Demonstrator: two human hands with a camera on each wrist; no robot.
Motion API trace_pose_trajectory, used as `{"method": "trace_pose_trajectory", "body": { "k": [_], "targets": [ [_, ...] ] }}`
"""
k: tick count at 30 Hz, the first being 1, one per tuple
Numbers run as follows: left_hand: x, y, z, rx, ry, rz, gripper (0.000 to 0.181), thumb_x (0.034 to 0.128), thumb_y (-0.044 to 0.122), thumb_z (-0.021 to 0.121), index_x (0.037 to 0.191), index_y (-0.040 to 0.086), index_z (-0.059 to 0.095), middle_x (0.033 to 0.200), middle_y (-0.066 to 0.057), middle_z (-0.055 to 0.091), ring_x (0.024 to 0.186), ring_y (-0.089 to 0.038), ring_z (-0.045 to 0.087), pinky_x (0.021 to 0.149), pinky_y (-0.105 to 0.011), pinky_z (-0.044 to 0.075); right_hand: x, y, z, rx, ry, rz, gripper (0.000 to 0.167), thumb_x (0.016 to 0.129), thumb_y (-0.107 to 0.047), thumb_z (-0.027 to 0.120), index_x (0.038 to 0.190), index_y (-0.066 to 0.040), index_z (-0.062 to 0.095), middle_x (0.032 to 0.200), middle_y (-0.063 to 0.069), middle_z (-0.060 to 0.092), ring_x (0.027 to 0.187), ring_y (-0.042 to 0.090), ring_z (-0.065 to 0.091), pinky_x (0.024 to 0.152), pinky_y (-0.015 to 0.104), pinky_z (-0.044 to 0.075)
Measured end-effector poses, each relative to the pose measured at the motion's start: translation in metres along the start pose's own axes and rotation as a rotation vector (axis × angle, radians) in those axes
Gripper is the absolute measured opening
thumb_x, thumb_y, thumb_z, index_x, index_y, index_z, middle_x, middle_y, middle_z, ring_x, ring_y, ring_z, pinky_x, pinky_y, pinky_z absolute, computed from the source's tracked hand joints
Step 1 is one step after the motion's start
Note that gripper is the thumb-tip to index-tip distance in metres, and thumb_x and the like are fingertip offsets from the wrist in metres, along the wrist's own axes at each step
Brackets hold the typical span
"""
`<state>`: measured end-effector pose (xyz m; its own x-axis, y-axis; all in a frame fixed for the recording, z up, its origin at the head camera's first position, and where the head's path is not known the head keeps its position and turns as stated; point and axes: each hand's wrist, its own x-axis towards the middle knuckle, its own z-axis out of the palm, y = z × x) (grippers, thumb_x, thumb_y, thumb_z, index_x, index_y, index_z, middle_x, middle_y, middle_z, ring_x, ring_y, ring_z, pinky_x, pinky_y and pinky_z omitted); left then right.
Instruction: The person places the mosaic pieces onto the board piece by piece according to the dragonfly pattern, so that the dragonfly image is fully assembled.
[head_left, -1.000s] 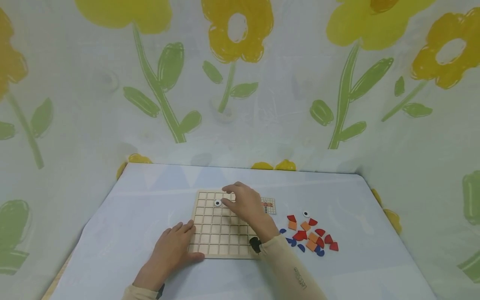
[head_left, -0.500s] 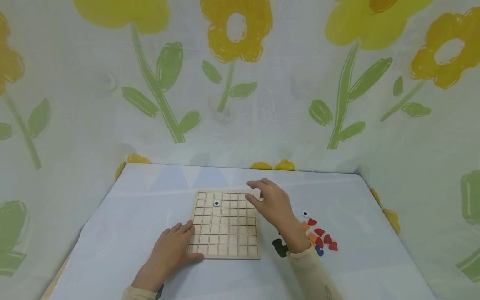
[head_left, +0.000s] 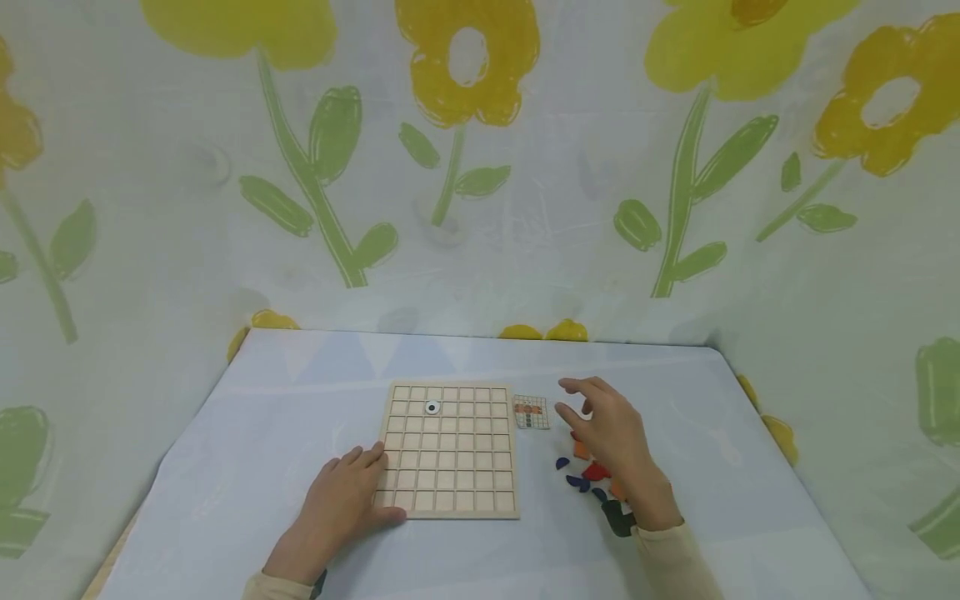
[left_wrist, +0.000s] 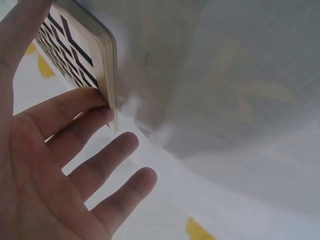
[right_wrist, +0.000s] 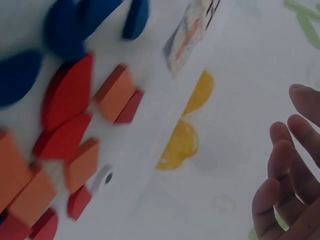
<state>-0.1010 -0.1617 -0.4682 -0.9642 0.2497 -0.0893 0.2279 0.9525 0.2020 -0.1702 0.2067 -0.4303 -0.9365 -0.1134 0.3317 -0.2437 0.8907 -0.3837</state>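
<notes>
Near board's (head_left: 447, 479) far edge: eye (head_left: 432, 408) placed
Loose pieces (right_wrist: 65, 136): unplaced
Left hand (head_left: 341, 502): spread, touching board
Right hand (head_left: 613, 432): relaxed, empty

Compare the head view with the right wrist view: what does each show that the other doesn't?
Only the head view: the grid board, the mounted eye disc on it, and the left hand touching the board's left edge.

Only the right wrist view: the loose eye disc lying near red pieces and orange pieces.

Both: the right hand, those red and orange colours, blue pieces, and the pattern card.
</notes>
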Motion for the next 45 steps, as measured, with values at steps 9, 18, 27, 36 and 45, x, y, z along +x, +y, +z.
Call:
{"method": "trace_pose_trajectory", "body": {
  "k": [9,18,27,36,45],
  "targets": [
    [0.001,-0.001,0.0,0.003,0.003,-0.002,0.095,0.0686,0.06,0.086,0.134,-0.004,0.062,0.145,-0.019,0.055,0.131,-0.044,0.051,0.104,-0.062,0.044,-0.013,0.029,-0.011,-0.065,0.01,0.028,0.045,0.086,-0.025,0.083,0.128,-0.015,0.07,0.114,0.007,0.069,0.084,0.022,0.062,0.06,0.024,0.053],
    [0.001,-0.001,0.0,-0.004,0.004,-0.005,0.095,0.0674,0.06,0.086,0.134,-0.004,0.062,0.145,-0.019,0.055,0.13,-0.043,0.052,0.104,-0.062,0.044,-0.022,0.061,-0.016,-0.094,-0.056,0.063,0.052,0.087,-0.021,0.083,0.135,-0.013,0.065,0.117,0.011,0.069,0.086,0.024,0.062,0.062,0.027,0.053],
    [-0.002,0.0,0.0,-0.003,0.003,0.0,0.094,0.0697,0.059,0.086,0.135,-0.004,0.061,0.146,-0.019,0.054,0.131,-0.043,0.051,0.105,-0.061,0.044,-0.022,0.087,-0.012,-0.112,-0.171,0.073,0.056,0.088,-0.024,0.081,0.139,-0.014,0.06,0.12,0.011,0.068,0.09,0.023,0.061,0.064,0.027,0.055],
    [-0.002,-0.001,0.001,-0.013,-0.001,-0.001,0.095,0.0705,0.06,0.085,0.136,-0.005,0.06,0.147,-0.019,0.053,0.132,-0.043,0.05,0.105,-0.061,0.043,-0.016,0.097,-0.009,-0.091,-0.347,0.155,0.057,0.09,-0.029,0.079,0.142,-0.017,0.058,0.124,0.01,0.065,0.098,0.025,0.062,0.072,0.037,0.061],
    [-0.005,-0.007,0.003,-0.001,0.005,0.043,0.095,0.0745,0.063,0.079,0.138,-0.003,0.058,0.15,-0.018,0.05,0.135,-0.045,0.047,0.107,-0.064,0.04,-0.012,0.101,-0.003,-0.104,-0.405,0.165,0.048,0.089,-0.029,0.08,0.134,-0.016,0.066,0.12,0.01,0.066,0.096,0.024,0.063,0.082,0.046,0.061]
  ]
}}
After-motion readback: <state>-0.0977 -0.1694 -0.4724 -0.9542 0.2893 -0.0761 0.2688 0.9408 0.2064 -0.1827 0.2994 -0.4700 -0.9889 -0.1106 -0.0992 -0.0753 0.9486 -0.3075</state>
